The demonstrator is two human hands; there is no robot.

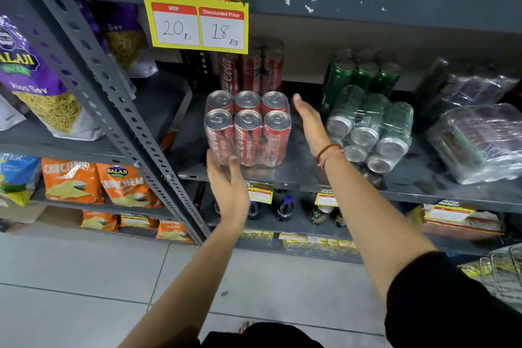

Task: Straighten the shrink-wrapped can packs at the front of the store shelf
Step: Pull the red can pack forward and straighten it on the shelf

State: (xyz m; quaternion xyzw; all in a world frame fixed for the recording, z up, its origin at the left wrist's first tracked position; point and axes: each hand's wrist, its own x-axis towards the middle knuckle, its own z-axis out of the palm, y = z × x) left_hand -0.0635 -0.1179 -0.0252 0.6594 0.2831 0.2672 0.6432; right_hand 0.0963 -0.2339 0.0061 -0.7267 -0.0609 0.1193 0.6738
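Note:
A shrink-wrapped pack of red cola cans (248, 128) stands upright near the front edge of the grey metal shelf (305, 175). My left hand (227, 186) is open, its fingers touching the pack's lower front. Flat and open, my right hand (310, 124) sits just right of the pack, close to its side. A second wrapped pack of silver-green cans (370, 127) lies tipped on its side to the right of my right hand. A third wrapped pack (480, 141) lies on its side at the far right.
More red cans (251, 70) and green cans (364, 76) stand behind. A yellow price sign (197, 8) hangs from the shelf above. A perforated upright post (113, 85) borders the left, with snack bags (42, 87) beyond. Bottles (285, 209) fill the lower shelf.

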